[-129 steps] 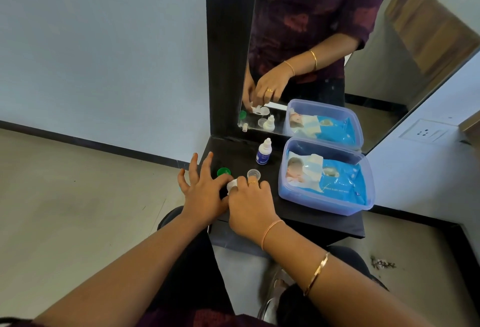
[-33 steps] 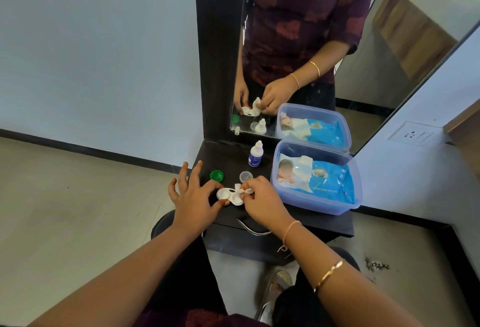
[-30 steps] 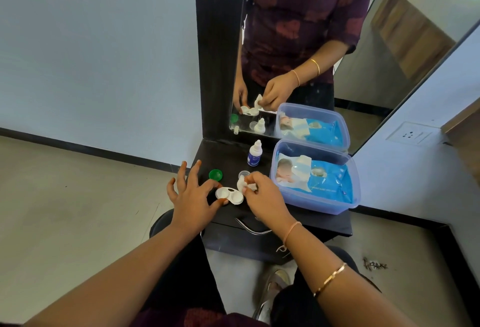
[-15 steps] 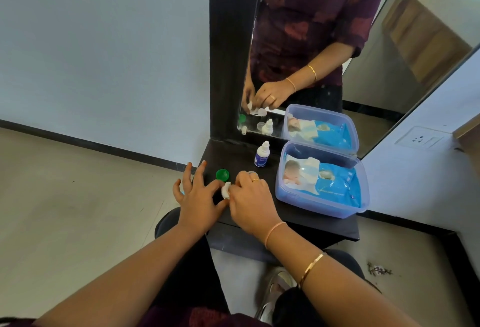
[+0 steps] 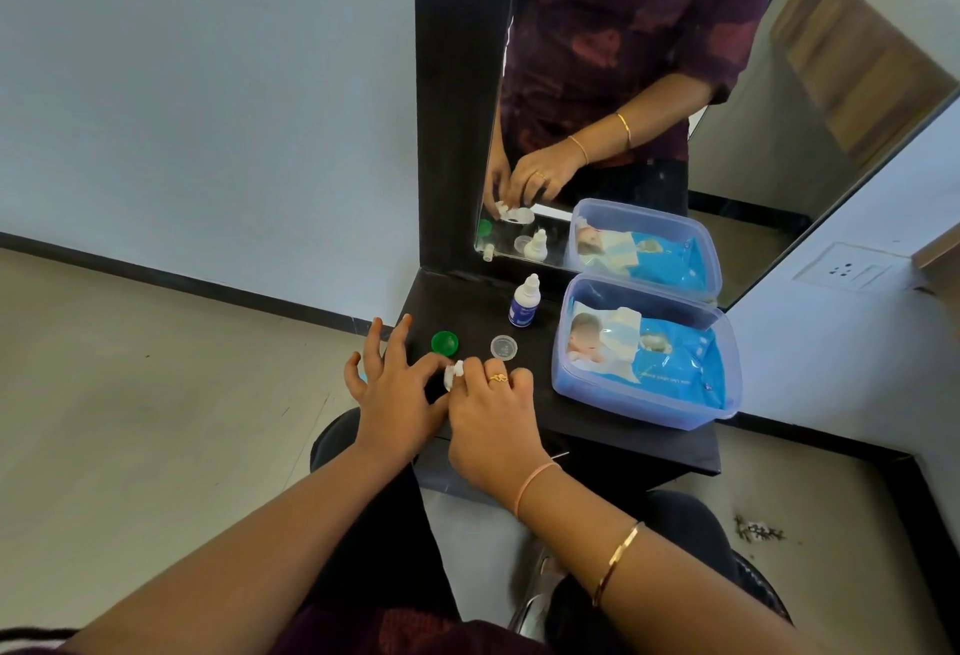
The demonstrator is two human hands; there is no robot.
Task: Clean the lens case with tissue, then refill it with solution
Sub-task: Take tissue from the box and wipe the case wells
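Note:
The white lens case lies on the black shelf, almost wholly hidden under my hands; the mirror shows it beneath the fingers. My left hand holds the case's left end between thumb and forefinger, its other fingers spread. My right hand pinches a small white tissue and presses it down onto the case. The case's green cap and clear cap lie loose just behind my hands. The solution bottle, white with a blue label, stands upright further back.
A blue plastic tub holding a pack of wipes fills the shelf's right half. A mirror in a black frame rises behind the shelf. The shelf's front edge lies just under my wrists, with a drawer handle below.
A second ago my right hand held the tissue just off the exposed case. It has come back down over the case and covers it. My left hand keeps its hold.

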